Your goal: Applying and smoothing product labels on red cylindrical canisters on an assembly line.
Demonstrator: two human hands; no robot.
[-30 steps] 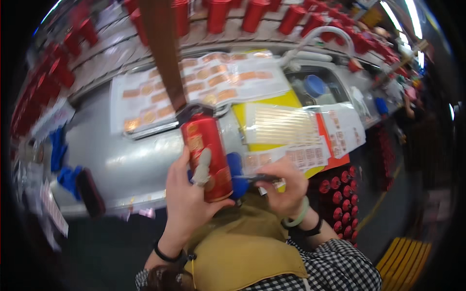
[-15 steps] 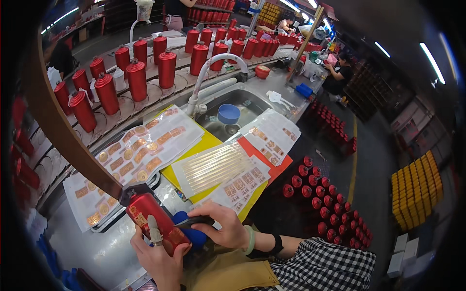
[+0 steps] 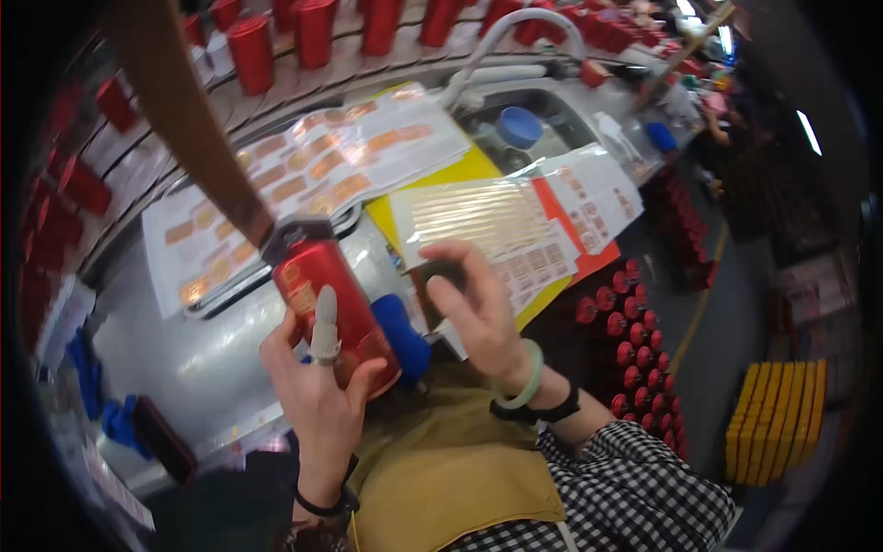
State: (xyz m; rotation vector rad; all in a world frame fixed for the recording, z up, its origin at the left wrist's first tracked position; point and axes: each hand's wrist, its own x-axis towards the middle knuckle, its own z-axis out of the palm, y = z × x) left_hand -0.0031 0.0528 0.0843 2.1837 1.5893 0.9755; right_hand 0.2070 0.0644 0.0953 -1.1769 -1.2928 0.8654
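A shiny red bottle [image 3: 354, 304] with gold decals on its side lies tilted in front of me, its neck end pointing away toward the far left. My left hand [image 3: 317, 396] grips it from the near side, thumb along its base end; one finger wears a pale cover [image 3: 325, 327]. To the right of the bottle, my right hand [image 3: 483, 317] is raised and apart from it, fingers curled round a small dark flat tool [image 3: 443, 273], partly hidden and blurred. A blue cloth [image 3: 402, 336] is bunched against the bottle's right side.
Sheets of gold decals [image 3: 322, 166] lie on the metal bench beyond the bottle. A sink [image 3: 552, 110] holds a blue bowl [image 3: 520, 127]. A brown post [image 3: 198, 129] rises close by on the left. Red bottles [image 3: 250, 55] line the conveyor; more stand at right.
My right hand has lifted away from the bottle, up and to the right, with the dark tool. The view has shifted down; my left hand still holds the bottle.
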